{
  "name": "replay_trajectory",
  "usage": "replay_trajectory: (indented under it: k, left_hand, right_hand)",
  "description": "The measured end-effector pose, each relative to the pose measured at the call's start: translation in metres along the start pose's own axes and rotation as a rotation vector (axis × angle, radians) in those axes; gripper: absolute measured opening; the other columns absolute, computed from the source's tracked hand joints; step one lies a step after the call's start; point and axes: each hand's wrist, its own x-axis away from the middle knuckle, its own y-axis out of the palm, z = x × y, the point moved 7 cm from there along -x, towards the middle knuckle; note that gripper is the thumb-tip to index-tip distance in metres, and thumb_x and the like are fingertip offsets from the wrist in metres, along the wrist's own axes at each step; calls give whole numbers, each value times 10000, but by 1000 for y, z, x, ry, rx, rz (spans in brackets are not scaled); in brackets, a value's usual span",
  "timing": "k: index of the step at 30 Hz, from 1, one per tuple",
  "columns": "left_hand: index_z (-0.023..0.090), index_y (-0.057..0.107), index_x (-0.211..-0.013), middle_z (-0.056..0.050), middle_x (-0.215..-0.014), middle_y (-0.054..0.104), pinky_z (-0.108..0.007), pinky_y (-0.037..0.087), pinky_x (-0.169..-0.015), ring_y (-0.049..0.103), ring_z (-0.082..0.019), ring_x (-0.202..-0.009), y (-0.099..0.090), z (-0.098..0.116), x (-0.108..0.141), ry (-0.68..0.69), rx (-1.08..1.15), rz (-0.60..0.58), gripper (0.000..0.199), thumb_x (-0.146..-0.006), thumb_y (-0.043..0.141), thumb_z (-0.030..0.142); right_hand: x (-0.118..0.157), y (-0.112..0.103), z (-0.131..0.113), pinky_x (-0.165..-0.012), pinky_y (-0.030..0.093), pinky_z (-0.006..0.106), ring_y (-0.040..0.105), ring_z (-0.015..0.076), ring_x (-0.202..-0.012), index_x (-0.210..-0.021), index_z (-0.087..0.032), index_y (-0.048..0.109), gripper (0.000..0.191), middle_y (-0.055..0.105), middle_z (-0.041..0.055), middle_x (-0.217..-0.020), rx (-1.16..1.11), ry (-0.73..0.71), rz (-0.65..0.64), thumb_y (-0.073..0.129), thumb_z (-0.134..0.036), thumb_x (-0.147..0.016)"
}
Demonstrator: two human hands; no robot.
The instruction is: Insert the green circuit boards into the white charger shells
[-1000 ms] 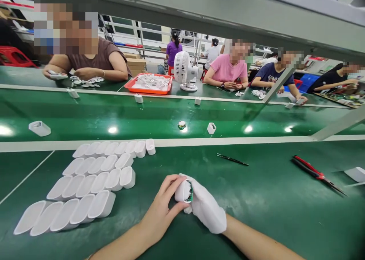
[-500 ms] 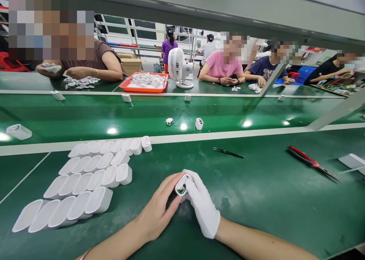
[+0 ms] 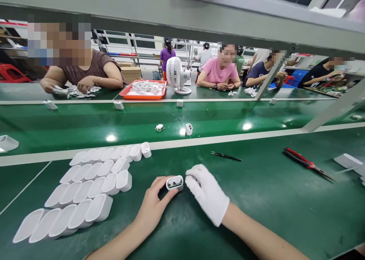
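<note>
My bare left hand [image 3: 155, 201] grips a small white housing [image 3: 178, 187] between thumb and fingers. The housing's open end faces up, and a green circuit board with small parts shows inside. Just right of it, my right hand [image 3: 205, 191] wears a white glove; its fingers are curled with a gap between them and the thumb, and nothing shows in them. Rows of several white housings [image 3: 92, 191] lie on the green table [image 3: 256, 214] to the left. Black tweezers [image 3: 226, 156] and red-and-black pliers [image 3: 309, 164] lie to the right.
Beyond the white strip, a green belt [image 3: 142, 117] bears a loose circuit board [image 3: 160, 127], a white housing [image 3: 189, 129] and small white pieces. Across it are a fan [image 3: 174, 73], a red tray [image 3: 125, 93] and people working. A grey beam [image 3: 182, 18] crosses above.
My gloved right hand has come off the housing and moved right. The housing in my left hand has turned, showing more of the board. The belt items have shifted left.
</note>
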Motion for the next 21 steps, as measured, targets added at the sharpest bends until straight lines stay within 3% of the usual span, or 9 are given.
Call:
replay_trajectory:
  k: [2,4,7,10,12,14,16,18,21]
  left_hand:
    - [251,654,-1060,-36,-1109,662,-391,458,-963,608,-236,-1060,-2,-3,-1,-30,-45,31,267,-835,576,371]
    - [262,631,-1115,-36,-1157,658,-401,472,-956,613,-240,-1065,-3,-7,-3,-54,-47,43,316,-835,562,391]
    - [255,597,-1185,-53,-1230,634,-418,466,-978,600,-250,-1108,-1,-11,-3,-41,-31,48,393,-841,539,437]
    - [257,588,-1208,-51,-1269,614,-434,427,-1026,569,-254,-1167,0,-15,-3,-53,16,31,435,-854,506,495]
    - [252,595,-1207,-49,-1266,621,-434,418,-1036,564,-256,-1180,0,-19,-3,-95,79,41,457,-855,493,525]
    - [226,597,-1208,-61,-1233,645,-422,438,-1020,581,-263,-1162,-3,-23,-5,-128,162,71,492,-834,523,537]
    - [208,602,-1204,-70,-1203,664,-411,463,-997,599,-270,-1137,-4,-25,-7,-150,223,77,521,-804,564,539]
    - [212,626,-1175,-68,-1195,669,-409,472,-987,606,-277,-1124,-3,-26,-9,-174,240,61,522,-778,590,548]
    - [227,654,-1139,-58,-1181,677,-412,472,-984,608,-286,-1112,-3,-27,-9,-200,233,48,518,-752,605,567]
  right_hand:
    - [-10,-40,1,-851,439,371,548,217,-986,-987,-200,628,219,560,90,-1108,343,-38,196,446,-297,-916]
    - [-20,-71,17,-896,408,419,462,276,-1154,-1090,-200,599,237,501,120,-1255,661,83,309,467,-208,-893]
    - [-36,-87,53,-840,421,438,489,324,-1122,-1144,-139,570,335,532,186,-1197,913,278,223,587,-131,-810]
    - [-43,-80,73,-716,433,377,585,295,-878,-953,-97,631,320,600,173,-963,937,327,124,752,-109,-657]
    - [-43,-71,72,-681,416,347,590,272,-832,-895,-115,636,195,605,156,-921,928,309,115,714,-133,-718]
    - [-39,-62,61,-646,397,314,594,230,-782,-911,-152,628,87,617,117,-879,894,266,120,565,-156,-851]
    - [-34,-50,46,-612,382,278,588,184,-720,-936,-197,616,158,623,62,-825,843,198,112,460,-182,-919]
    - [-28,-36,31,-628,385,258,579,159,-726,-951,-240,612,156,624,21,-814,802,107,90,459,-219,-928]
    - [-18,-16,9,-687,411,263,566,161,-780,-992,-259,623,182,622,22,-849,675,-150,99,474,-200,-907]
